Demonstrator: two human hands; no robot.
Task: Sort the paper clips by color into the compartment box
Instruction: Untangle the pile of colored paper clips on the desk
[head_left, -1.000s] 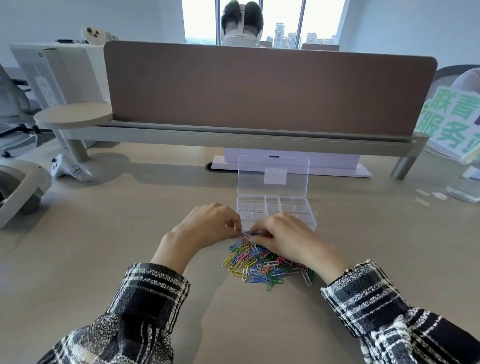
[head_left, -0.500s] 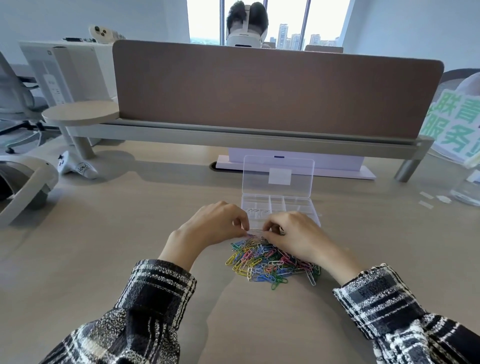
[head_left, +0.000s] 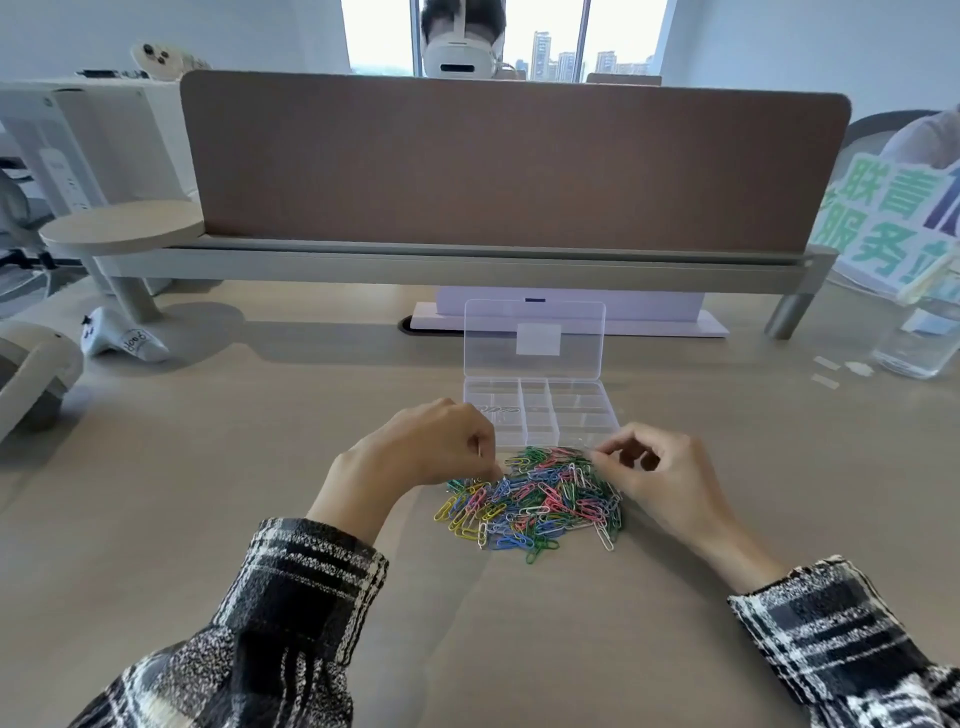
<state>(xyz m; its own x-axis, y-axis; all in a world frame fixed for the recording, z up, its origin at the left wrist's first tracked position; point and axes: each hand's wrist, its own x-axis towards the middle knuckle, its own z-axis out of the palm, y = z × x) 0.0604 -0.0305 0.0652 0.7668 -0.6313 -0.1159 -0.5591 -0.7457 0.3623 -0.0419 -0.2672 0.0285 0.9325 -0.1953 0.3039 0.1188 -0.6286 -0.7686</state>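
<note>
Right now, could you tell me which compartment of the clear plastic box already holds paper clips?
The left-column compartment beside the left hand: a few pale clips lie there; the others look empty.

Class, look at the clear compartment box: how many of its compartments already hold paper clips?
1: a left-column compartment, just beyond the left hand, holds pale clips. That hand may hide the near-left corner of the box.

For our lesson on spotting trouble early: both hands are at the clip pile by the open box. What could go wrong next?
The paper clips lie heaped and overlapping, so one lifted by the left hand or right hand may drag other colors along. The heap reaches the near edge of the compartment box, so a nudge might push clips in unsorted.
</note>
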